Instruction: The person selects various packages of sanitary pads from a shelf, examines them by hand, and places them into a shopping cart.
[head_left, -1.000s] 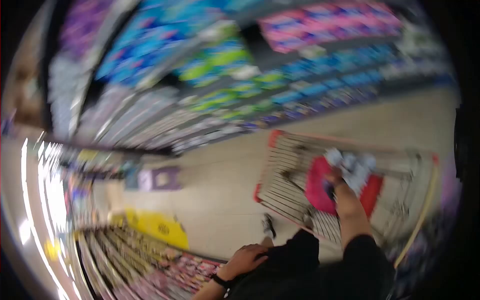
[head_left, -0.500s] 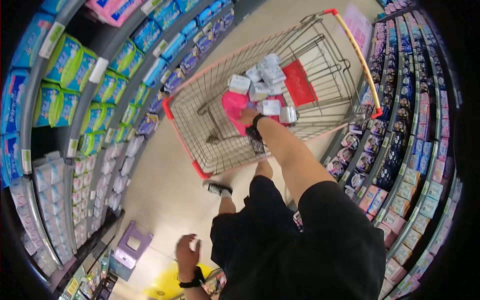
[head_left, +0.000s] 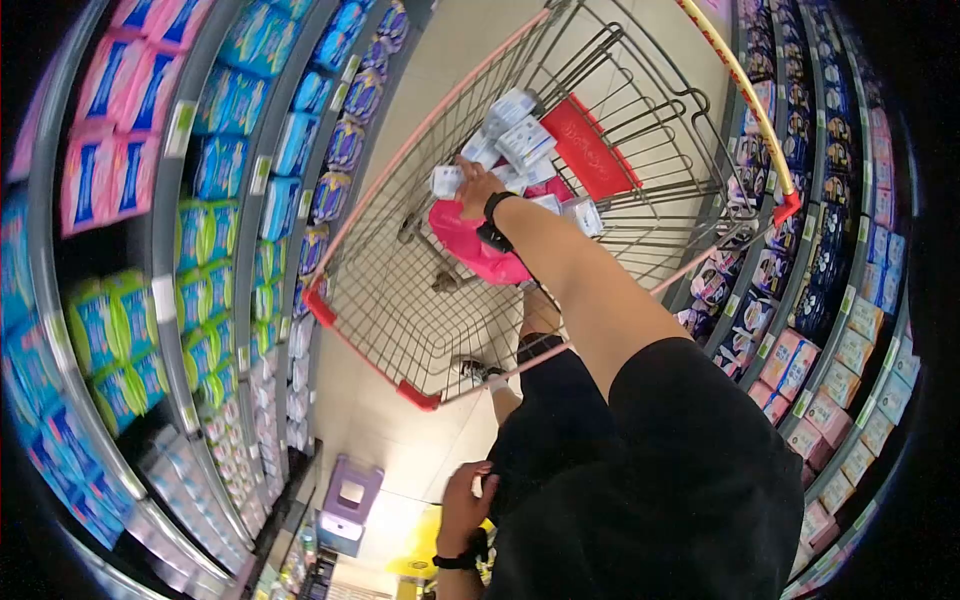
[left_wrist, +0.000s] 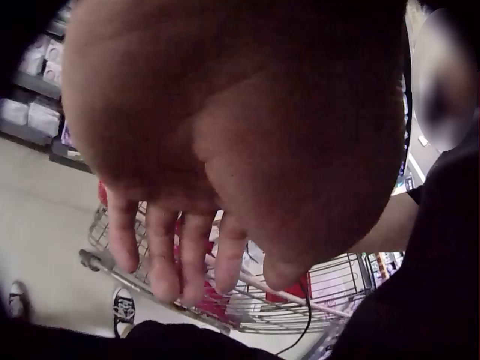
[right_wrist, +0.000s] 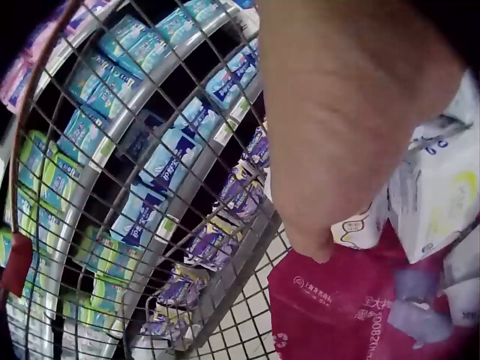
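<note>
In the head view my right hand (head_left: 482, 190) reaches into a wire shopping cart (head_left: 430, 330) and grips a small white package (head_left: 445, 182) at its fingertips. Right below it lies a pink-red printed bag (head_left: 470, 240), spread out in the right wrist view with the thumb just above it. Several more white packages (head_left: 525, 143) are heaped beside the bag, near the cart's red seat panel (head_left: 590, 150). My left hand (head_left: 465, 500) hangs by the dark shorts, holding nothing; the left wrist view shows its fingers (left_wrist: 163, 255) extended downward.
Shelves of blue, green and pink packs (head_left: 110, 180) line the left side. More packed shelves (head_left: 800, 400) run along the right, close to the cart's handle (head_left: 740, 80). A purple plastic item (head_left: 352, 490) stands on the floor behind, near a yellow patch (head_left: 420, 540).
The view has swung round toward the cart. My right hand has gone from the pink-red bag to a white package at the heap's edge. The left hand has come closer to the shorts.
</note>
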